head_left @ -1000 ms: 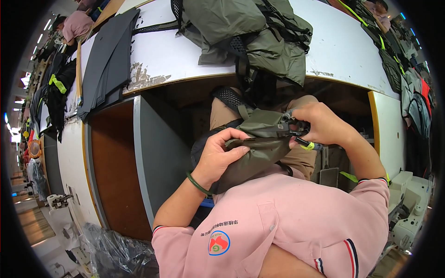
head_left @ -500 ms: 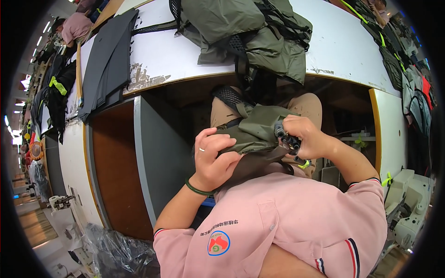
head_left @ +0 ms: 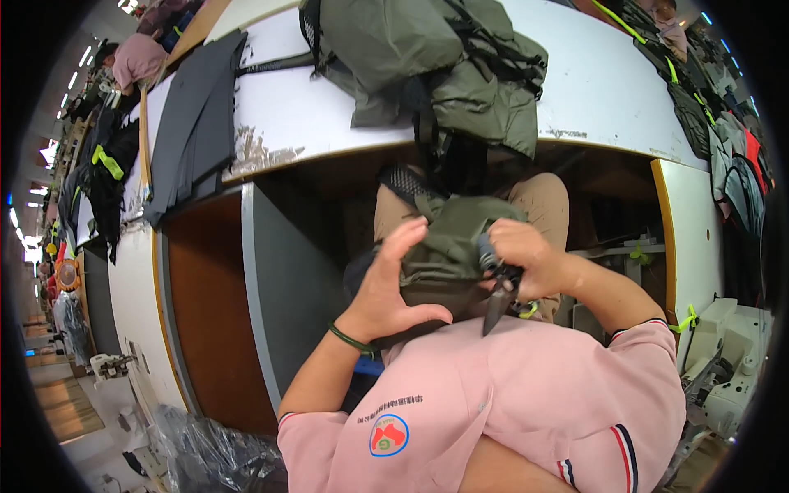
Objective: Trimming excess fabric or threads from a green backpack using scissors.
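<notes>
Olive backpack (head_left: pixel 448 246) sits on my lap below the worktop (head_left: pixel 592 90); my right hand (head_left: pixel 526 263) grips its black strap (head_left: pixel 499 296), my left hand (head_left: pixel 394 283) is open against the fabric

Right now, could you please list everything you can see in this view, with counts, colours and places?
Small bag: one, olive green, in the lap between both hands.
Strap: one, black, hanging from the right hand.
Backpack: one, olive green with black straps, on the white table, hanging over its edge.
Fabric panels: a stack, dark grey, at the table's left end.
Garments: several, dark with red and neon-yellow trim, far right.
Plastic wrap: one heap, clear, on the floor lower left.
Another person: one, pink top, upper left.
Wristband: one, green, left wrist.
Left hand: open, beside the small bag.
Right hand: gripping the strap against the small bag.
</notes>
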A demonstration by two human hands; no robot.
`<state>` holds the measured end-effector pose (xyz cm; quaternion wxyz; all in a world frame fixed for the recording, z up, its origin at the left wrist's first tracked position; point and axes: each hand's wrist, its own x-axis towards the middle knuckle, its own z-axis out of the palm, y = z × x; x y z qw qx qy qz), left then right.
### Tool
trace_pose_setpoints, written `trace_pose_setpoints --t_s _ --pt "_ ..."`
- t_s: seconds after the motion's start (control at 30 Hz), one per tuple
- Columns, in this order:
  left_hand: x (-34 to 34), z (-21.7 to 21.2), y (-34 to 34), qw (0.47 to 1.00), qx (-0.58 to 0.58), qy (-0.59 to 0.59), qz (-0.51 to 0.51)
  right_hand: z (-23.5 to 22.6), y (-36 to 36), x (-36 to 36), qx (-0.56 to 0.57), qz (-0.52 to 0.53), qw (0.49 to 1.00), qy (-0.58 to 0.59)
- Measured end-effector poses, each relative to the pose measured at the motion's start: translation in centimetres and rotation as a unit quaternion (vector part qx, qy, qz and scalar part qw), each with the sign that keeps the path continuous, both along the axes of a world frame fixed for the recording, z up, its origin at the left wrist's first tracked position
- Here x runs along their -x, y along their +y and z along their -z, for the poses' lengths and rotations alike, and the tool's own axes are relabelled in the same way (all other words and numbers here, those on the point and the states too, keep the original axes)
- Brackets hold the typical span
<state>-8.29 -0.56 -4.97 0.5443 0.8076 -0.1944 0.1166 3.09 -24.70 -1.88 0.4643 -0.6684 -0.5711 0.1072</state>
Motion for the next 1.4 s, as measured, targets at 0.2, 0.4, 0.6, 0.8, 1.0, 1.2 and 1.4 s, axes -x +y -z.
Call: trace_pose_setpoints --t_s 0.2,0.4,0.6,0.8,1.0,1.2,1.4 --pt "1.4 -0.2 4.4 0.934 0.035 0.304 0.185 -0.3 2.3 -0.6 0.009 -0.037 0.999 0.026" --pt "12.3 1.3 12.1 0.636 -0.049 0.750 0.176 -1.7 1.6 -10.3 -0.009 0.267 0.948 0.172" --pt "30.4 18.0 15.1 0.608 0.044 0.694 0.383 -2.0 5.9 -20.2 -0.071 0.352 0.918 0.167" --pt "27.2 17.7 19.1 0.602 -0.017 0.714 0.356 -0.9 9.3 -23.9 -0.028 0.420 0.907 0.013" --pt "22.9 16.8 21.4 0.590 -0.079 0.731 0.334 -5.3 9.6 -16.6 -0.053 0.277 0.957 0.064" --pt "22.4 16.8 21.5 0.566 -0.100 0.752 0.323 -5.3 9.8 -9.6 0.078 0.082 0.994 0.004" --pt "47.7 18.2 2.4 0.536 0.143 0.800 0.229 -5.2 8.6 -8.5 0.083 0.134 0.987 -0.011"
